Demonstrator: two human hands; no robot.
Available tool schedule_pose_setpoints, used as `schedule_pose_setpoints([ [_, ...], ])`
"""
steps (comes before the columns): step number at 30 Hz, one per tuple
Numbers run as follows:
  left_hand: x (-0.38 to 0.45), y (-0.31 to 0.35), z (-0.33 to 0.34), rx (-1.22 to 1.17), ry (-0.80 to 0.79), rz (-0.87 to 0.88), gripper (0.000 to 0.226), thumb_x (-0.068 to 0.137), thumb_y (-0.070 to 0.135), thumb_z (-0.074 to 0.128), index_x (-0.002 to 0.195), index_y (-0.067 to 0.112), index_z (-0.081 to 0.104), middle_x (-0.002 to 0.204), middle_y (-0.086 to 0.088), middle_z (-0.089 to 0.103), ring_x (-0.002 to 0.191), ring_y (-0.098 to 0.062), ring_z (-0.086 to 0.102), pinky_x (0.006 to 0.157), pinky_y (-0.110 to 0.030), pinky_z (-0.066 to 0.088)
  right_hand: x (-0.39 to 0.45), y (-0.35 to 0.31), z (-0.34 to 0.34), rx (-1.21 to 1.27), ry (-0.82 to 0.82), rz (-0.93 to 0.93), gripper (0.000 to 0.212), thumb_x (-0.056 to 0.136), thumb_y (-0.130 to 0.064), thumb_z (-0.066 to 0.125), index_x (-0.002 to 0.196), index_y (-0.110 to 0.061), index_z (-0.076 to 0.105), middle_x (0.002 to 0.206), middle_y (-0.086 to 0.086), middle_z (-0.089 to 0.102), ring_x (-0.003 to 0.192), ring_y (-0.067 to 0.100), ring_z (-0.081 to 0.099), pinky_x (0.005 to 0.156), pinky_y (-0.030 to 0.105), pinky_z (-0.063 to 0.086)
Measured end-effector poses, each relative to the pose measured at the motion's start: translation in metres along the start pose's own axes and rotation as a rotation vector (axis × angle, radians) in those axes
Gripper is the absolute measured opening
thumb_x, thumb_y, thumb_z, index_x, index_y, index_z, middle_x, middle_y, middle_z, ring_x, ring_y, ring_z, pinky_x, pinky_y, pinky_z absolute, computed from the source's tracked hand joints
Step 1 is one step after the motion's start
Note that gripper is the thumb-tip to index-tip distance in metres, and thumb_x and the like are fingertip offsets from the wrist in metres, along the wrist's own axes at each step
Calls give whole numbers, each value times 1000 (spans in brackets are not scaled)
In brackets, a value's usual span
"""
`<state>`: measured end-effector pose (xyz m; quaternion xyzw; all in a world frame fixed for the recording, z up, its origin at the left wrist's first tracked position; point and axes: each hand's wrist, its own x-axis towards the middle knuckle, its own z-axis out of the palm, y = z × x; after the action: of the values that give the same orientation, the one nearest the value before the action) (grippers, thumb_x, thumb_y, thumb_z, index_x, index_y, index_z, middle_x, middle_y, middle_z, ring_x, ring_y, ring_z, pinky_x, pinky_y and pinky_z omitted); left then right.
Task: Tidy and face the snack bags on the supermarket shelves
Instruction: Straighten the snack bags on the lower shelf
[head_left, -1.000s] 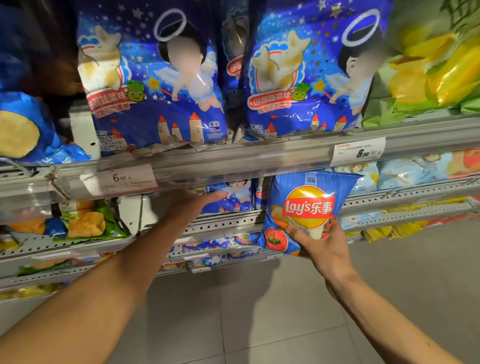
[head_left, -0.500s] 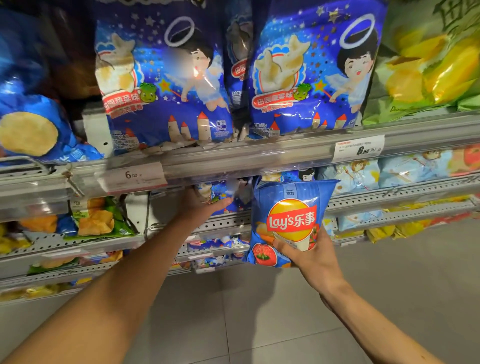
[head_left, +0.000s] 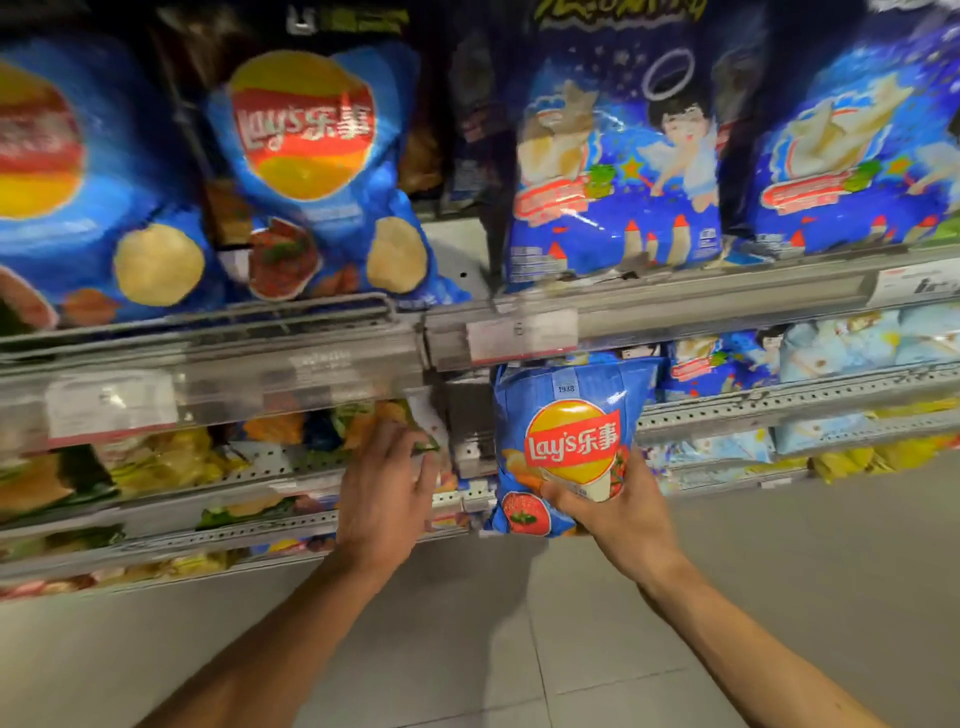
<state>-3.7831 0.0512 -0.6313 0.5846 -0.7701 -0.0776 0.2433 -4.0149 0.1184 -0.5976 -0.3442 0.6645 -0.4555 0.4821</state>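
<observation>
- The small blue foil Lay's crisp bag with the red-and-yellow roundel (head_left: 569, 441) is off the shelf, held upright in the air in front of the lower tiers, its label turned squarely toward the person. Held so, the print can be checked before it goes back, which is my reading of the pose.
- The right hand (head_left: 618, 506) carries it from below: thumb across the lower front, fingers curled behind, so the grip is clenched round the bottom of the bag. Holding low leaves the logo uncovered and the puffed top uncrushed.
- The left hand (head_left: 384, 493) reaches under the grey metal shelf rail with clear price-tag strip (head_left: 218, 374) toward the green and orange snack packets (head_left: 384, 421) on the tier beneath. Its fingers are bent onto a packet edge; blur keeps me from saying whether this grip has closed or only touches. Probably it is making room or straightening that row.
- Above the rail stand large blue Lay's bags with pale crisp pictures (head_left: 317, 171), upright and label-out, leaning on the rail lip that stops them sliding forward.
- To their right, dark blue star-print bags with a haloed cartoon figure (head_left: 618, 166) stand faced the same way.
- The likely home for the small bag is among the matching blue Lay's stock, to judge by the print.
</observation>
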Motion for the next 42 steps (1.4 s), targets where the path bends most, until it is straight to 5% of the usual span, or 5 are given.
schedule_pose_setpoints([
  [8,-24,-70,-28,291,-197,-188,36,88,18,69,120,3,64,117,-18,63,109,-37,59,96,-49,48,25,-30,67,-97,44,-55,64,66,-22,96,116,-11,58,96,-6,77,87,10,74,72,26,60],
  [13,-25,-74,-28,395,-244,-172,27,91,13,64,116,6,66,117,-16,63,113,-33,57,101,-44,46,59,-48,84,-178,67,-112,55,70,-30,93,111,-19,59,104,-2,75,100,19,71,93,51,57],
  [19,-19,-71,-30,407,-248,-190,18,86,6,69,103,10,69,106,-12,66,104,-29,60,91,-41,52,90,-54,108,-153,0,-59,33,78,-23,88,104,-10,74,107,9,76,102,31,72,92,53,57],
  [26,-21,-73,-24,388,-211,-175,18,97,14,52,107,13,67,110,-8,64,107,-26,55,94,-36,48,100,-34,98,-207,-58,-65,63,78,-24,88,130,-8,58,121,7,70,116,24,65,105,41,51],
  [42,-27,-69,-23,283,-129,-210,17,93,17,64,106,7,67,107,-13,65,104,-30,60,90,-43,53,126,-20,78,-355,-144,-113,62,79,-25,87,131,-11,55,115,2,71,110,20,66,102,36,52],
])
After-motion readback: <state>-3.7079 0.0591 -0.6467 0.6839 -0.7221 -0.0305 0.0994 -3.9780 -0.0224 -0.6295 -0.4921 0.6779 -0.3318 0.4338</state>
